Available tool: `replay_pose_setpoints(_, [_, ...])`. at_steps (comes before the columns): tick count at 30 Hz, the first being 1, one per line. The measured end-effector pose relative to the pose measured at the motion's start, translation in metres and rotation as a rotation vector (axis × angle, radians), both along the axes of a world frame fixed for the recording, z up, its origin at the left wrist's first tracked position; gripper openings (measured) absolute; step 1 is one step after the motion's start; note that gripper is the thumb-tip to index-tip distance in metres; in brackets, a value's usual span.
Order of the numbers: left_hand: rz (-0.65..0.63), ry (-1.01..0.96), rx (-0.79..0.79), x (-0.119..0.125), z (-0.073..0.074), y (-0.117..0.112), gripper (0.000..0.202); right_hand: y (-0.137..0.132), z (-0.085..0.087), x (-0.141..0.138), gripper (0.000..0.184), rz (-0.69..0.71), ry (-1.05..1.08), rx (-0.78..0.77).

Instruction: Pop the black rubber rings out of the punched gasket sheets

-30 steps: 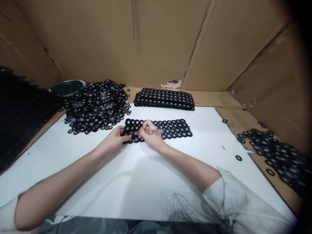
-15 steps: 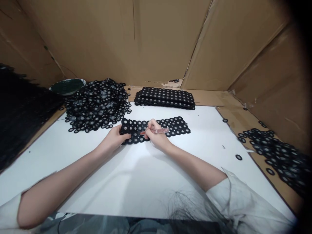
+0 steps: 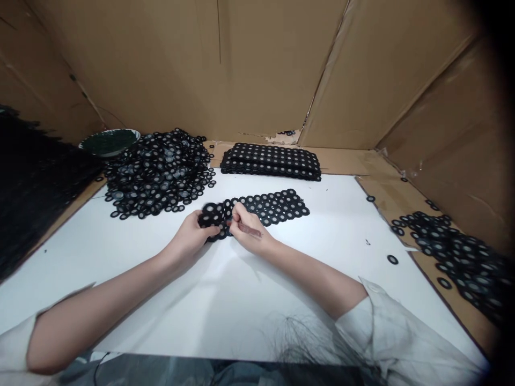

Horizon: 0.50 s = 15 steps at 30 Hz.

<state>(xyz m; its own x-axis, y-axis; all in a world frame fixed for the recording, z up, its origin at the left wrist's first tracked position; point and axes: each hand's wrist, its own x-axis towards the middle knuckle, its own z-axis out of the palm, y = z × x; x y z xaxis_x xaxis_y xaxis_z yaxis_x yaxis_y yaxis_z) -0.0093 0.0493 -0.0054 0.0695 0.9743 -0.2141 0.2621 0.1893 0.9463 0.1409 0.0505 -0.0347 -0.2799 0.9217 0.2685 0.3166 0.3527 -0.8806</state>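
A black sheet of joined rings with grey centres [image 3: 269,206] lies across the middle of the white board [image 3: 225,300]. My left hand [image 3: 192,235] pinches the sheet's left end and lifts it slightly. My right hand [image 3: 246,228] is closed on a thin pinkish tool [image 3: 249,230], its fingers pressed onto the sheet just right of the left hand. The tool's tip is hidden under the fingers.
A big heap of loose black rings [image 3: 159,171] lies at the back left, beside a dark green dish [image 3: 109,142]. A stack of ring sheets [image 3: 271,161] sits at the back. More loose rings [image 3: 450,246] lie at the right. Cardboard walls [image 3: 257,64] surround the board.
The ring sheet has slid left and its left end is now lifted and bunched between the hands. The right hand turned, so the tool now points down-right under the fingers.
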Motion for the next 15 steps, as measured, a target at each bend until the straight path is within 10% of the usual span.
replay_pose_setpoints(9, [-0.092, -0.085, -0.147, -0.015, 0.007, 0.01, 0.034, 0.017, -0.003, 0.016, 0.012, -0.154, 0.452, -0.163])
replay_pose_setpoints(15, [-0.155, -0.152, -0.161, -0.019, 0.005, 0.011, 0.029, 0.002, 0.0, 0.006, 0.012, 0.042, -0.043, 0.207])
